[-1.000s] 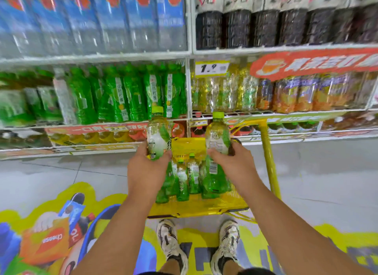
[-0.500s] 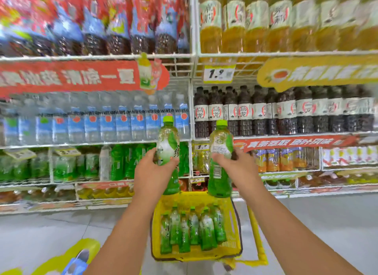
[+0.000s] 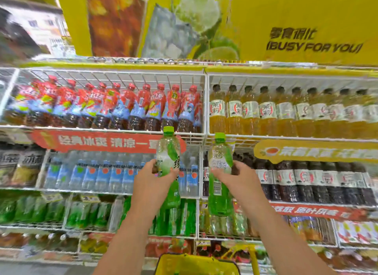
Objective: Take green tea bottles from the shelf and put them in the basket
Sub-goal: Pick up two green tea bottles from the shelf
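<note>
While both arms reach up from the bottom of the frame, each hand holds 1 green tea bottle upright in front of a drinks shelf (image 3: 204, 135). The left hand (image 3: 152, 179), just left of centre, has its grip closed round the label of the left bottle (image 3: 168, 162), fingers and thumb curled about its middle. The right hand (image 3: 238, 179), just right of centre, has its grip closed the same way round the right bottle (image 3: 219, 172). Both bottles have bright green caps, pale labels and green liquid in the lower half. They stand side by side, apart and not touching, with the caps level with the edge of the second shelf from the top.

At the bottom centre of the frame, the rim of a yellow basket (image 3: 196, 260) shows between the forearms, below both bottles; its inside is mostly cut off by the frame edge.

Behind the hands, the upper left of the shelf carries a row of red-capped bottles (image 3: 114, 108), and the upper right a row of amber bottles (image 3: 266, 113). In the middle row are blue-labelled water bottles (image 3: 98, 174) on the left and dark bottles (image 3: 306, 180) on the right. More green bottles (image 3: 81, 213) fill the lower left row. Across the top runs a yellow sign (image 3: 313, 41) reading "BUSY FOR YOU".
</note>
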Motion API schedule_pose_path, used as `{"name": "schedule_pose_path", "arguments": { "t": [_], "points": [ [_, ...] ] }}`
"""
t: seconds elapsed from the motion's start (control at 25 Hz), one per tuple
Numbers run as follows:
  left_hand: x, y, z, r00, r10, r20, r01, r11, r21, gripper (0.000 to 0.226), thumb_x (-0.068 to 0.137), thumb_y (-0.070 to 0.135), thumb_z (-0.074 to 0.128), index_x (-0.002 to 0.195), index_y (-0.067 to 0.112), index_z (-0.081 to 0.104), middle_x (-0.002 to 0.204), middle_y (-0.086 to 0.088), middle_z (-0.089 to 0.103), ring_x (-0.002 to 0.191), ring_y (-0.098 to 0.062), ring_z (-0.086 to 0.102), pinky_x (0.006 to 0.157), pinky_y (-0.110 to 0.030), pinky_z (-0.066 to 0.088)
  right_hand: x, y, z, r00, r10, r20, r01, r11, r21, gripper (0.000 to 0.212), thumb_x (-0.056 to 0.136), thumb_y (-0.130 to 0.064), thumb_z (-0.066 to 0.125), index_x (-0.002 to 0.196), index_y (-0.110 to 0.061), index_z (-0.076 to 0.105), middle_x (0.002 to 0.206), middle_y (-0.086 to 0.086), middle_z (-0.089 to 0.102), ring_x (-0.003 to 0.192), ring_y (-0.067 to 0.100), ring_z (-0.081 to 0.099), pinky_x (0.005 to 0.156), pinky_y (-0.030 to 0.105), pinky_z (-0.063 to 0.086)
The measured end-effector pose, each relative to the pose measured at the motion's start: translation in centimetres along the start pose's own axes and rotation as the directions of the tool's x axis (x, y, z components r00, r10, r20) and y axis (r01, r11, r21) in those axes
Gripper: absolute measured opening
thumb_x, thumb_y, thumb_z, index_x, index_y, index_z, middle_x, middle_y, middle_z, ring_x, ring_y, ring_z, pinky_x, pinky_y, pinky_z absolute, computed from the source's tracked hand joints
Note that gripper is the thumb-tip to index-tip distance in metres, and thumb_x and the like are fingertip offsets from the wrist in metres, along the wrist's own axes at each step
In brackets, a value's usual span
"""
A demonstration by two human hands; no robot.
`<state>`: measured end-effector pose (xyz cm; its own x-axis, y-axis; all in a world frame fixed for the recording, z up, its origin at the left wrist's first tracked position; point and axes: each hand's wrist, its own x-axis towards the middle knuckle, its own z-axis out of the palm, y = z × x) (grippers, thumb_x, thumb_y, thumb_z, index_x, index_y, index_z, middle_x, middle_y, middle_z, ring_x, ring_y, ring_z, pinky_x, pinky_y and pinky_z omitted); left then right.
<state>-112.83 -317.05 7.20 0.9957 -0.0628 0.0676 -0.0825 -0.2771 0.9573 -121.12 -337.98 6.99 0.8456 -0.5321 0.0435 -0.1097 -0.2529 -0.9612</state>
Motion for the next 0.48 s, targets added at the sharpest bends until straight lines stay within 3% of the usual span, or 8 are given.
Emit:
{"name": "schedule_pose_path", "arguments": {
  "t": [0.08, 0.2, 0.32, 0.48],
  "points": [
    [-1.0, 0.5, 0.3, 0.999, 0.009, -0.045, -0.008, 1.000, 0.010, 0.068, 0.083, 0.043, 0.080, 0.142, 0.021, 0.053, 0.116, 0.010, 0.058, 0.106, -0.011, 0.051, 0.091, -0.030, 0.040, 0.3, -0.1, -0.7, 0.999, -0.023, 0.042, 0.023, 1.000, 0.002, 0.040, 0.075, -0.054, 0.082, 0.105, -0.030, 0.072, 0.096, -0.011, 0.076, 0.089, 0.012, 0.073, 0.083, 0.043, 0.061],
    [-3.9, 1.2, 0.8, 0.993, 0.009, -0.120, -0.001, 0.998, 0.068, 0.072, 0.083, 0.044, 0.079, 0.145, 0.022, 0.050, 0.136, 0.002, 0.058, 0.105, -0.010, 0.050, 0.083, -0.027, 0.041, 0.2, 0.4, -2.0, 0.993, -0.037, 0.108, 0.035, 0.999, 0.022, 0.040, 0.073, -0.053, 0.083, 0.104, -0.031, 0.072, 0.096, -0.012, 0.076, 0.089, 0.012, 0.073, 0.085, 0.045, 0.061],
    [-6.6, 1.0, 1.0, 0.982, -0.045, -0.186, 0.062, 0.994, 0.090, 0.069, 0.082, 0.046, 0.079, 0.142, 0.026, 0.052, 0.132, 0.003, 0.061, 0.101, -0.011, 0.055, 0.077, -0.026, 0.047, -0.3, 0.8, -2.8, 0.974, -0.060, 0.217, 0.058, 0.998, 0.014, 0.032, 0.078, -0.050, 0.082, 0.103, -0.033, 0.072, 0.096, -0.010, 0.076, 0.088, 0.013, 0.072, 0.082, 0.044, 0.061],
    [-10.0, 1.1, -0.7, 0.956, -0.110, -0.274, 0.145, 0.983, 0.110, 0.064, 0.080, 0.050, 0.080, 0.136, 0.029, 0.057, 0.130, 0.007, 0.063, 0.103, -0.008, 0.059, 0.082, -0.026, 0.049, -1.6, -0.1, -1.2, 0.928, -0.080, 0.364, 0.081, 0.997, 0.015, 0.027, 0.080, -0.048, 0.082, 0.100, -0.033, 0.071, 0.095, -0.004, 0.076, 0.086, 0.018, 0.073, 0.077, 0.041, 0.059]
  ]
}}
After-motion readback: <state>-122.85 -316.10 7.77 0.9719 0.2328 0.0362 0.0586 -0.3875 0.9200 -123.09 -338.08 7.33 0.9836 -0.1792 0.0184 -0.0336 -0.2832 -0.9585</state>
